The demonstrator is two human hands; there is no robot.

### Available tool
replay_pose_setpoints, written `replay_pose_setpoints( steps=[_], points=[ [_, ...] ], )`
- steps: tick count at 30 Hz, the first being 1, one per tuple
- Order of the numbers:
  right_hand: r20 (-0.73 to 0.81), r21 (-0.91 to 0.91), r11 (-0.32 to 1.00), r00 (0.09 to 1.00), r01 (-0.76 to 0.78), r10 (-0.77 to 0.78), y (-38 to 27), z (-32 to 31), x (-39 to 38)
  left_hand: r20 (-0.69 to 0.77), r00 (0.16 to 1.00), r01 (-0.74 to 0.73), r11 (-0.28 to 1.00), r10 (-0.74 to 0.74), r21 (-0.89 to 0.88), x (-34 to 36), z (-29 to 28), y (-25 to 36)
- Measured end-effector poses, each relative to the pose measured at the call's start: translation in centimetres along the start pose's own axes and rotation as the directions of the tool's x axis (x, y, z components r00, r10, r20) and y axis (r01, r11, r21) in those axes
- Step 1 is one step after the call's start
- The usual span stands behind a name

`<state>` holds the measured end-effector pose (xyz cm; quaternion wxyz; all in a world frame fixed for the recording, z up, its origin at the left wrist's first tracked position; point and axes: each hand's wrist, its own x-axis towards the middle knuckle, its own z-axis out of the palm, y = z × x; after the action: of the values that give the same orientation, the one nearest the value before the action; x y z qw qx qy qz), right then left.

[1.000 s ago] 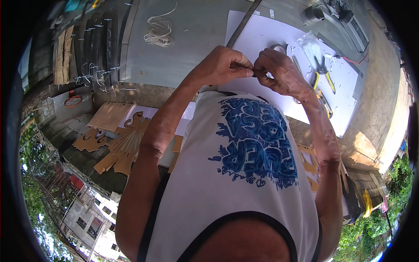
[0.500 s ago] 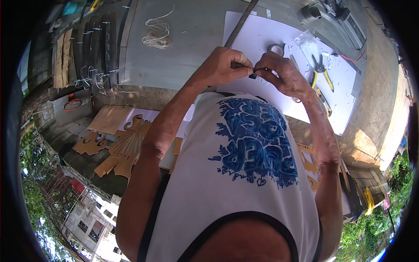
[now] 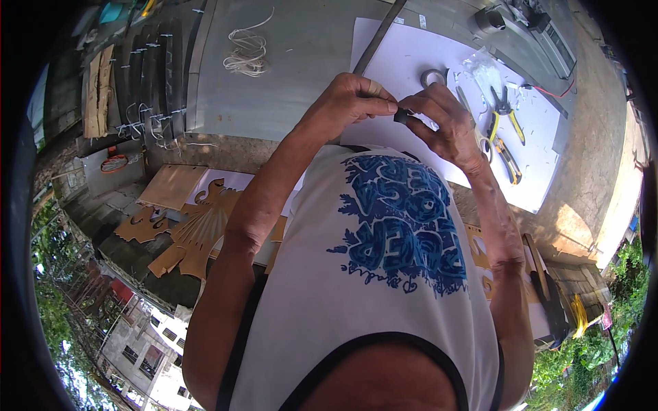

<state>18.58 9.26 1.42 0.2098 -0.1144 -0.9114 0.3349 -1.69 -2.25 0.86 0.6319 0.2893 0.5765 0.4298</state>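
Observation:
A dark grey rod [image 3: 377, 38] runs from the upper middle down to my hands above the white sheet. My left hand [image 3: 350, 109] is closed round its lower part, thumb stretched along it. My right hand [image 3: 442, 124] has its fingertips closed on a small black piece [image 3: 402, 116] at the rod's lower end, beside my left fingertips; I cannot make out what it is. A tape roll [image 3: 434, 74], yellow-handled pliers [image 3: 513, 125], scissors [image 3: 485, 146], a yellow-black cutter [image 3: 507, 161] and a clear bag [image 3: 483, 68] lie on the white sheet [image 3: 538, 181] to the right.
A coil of white cord [image 3: 245, 55] lies on the grey metal tabletop [image 3: 295, 41]. Dark strips with wood pieces [image 3: 101, 92] are at left. Cut tan board shapes [image 3: 202, 226] lie lower left. A grey metal machine [image 3: 548, 44] stands at the upper right.
My right hand and forearm have shifted slightly down and to the right, uncovering more of the black piece and the scissors. My left hand stays on the rod.

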Motion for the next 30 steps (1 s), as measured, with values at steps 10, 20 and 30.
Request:
replay_pose_setpoints(
  steps=[10,20,30],
  points=[
    [-0.16,0.18,0.974,0.973,-0.136,0.165,-0.3,1.2,-1.3,-0.01,0.98,-0.2,0.98,0.2,0.016,-0.4,0.4,-1.3],
    [0.064,0.403,0.808,0.894,-0.43,0.444,-0.9,0.5,-0.9,0.049,0.848,-0.476,0.718,0.528,0.508,-1.7,1.1,0.1],
    [0.092,0.318,0.819,0.875,-0.479,0.476,-1.7,0.4,-1.1,0.081,0.897,-0.422,0.783,0.435,0.457,-1.5,1.1,0.8]
  ],
)
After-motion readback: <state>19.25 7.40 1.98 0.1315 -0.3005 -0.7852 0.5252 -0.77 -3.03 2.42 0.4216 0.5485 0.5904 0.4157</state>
